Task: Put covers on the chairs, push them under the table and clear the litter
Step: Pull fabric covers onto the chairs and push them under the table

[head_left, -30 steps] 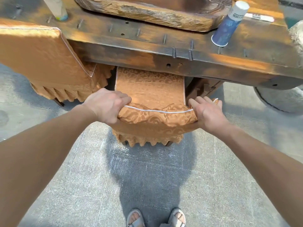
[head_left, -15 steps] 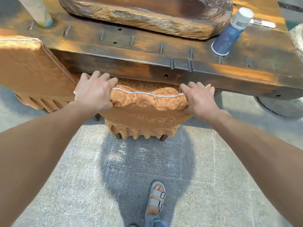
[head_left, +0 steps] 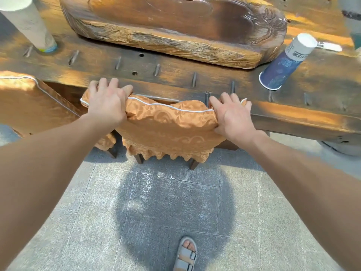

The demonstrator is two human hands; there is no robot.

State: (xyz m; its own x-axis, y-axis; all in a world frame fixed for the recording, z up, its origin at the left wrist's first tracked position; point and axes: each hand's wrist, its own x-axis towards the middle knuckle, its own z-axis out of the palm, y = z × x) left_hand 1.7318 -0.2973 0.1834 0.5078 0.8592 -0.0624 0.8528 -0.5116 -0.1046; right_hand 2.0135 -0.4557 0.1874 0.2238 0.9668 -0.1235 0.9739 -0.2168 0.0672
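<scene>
While both hands sit on the chair (head_left: 168, 132) at frame centre, I'm reading the edges first: its top rail is right up against the near edge of the table (head_left: 175, 81), the seat is out of sight beneath the top, and only two dark legs (head_left: 139, 158) poke out below the skirt. To the left the second chair (head_left: 29, 102) stands just beside it, the two skirts close, and I cannot tell whether they touch. Open paving (head_left: 78, 222) fills the lower half, with just one sandalled foot (head_left: 185, 255) at bottom centre. My left hand (head_left: 106, 103) is curled over the rail's left corner and my right hand (head_left: 233, 116) clamps the right corner, thumb on the near face, both bunching fabric. Now the cover (head_left: 175, 122): on, orange-gold damask with a scrolling leaf pattern, white piping (head_left: 170, 106) along the top, puckered at each grip, with a scalloped hem. The tabletop is dark, scorched-looking timber with slots and small holes, carrying a thick carved slab (head_left: 175, 30) with a rough edge. A blue paper cup (head_left: 283, 63) lies tipped on its side at upper right, and a white cup (head_left: 25, 22) stands at upper left.
</scene>
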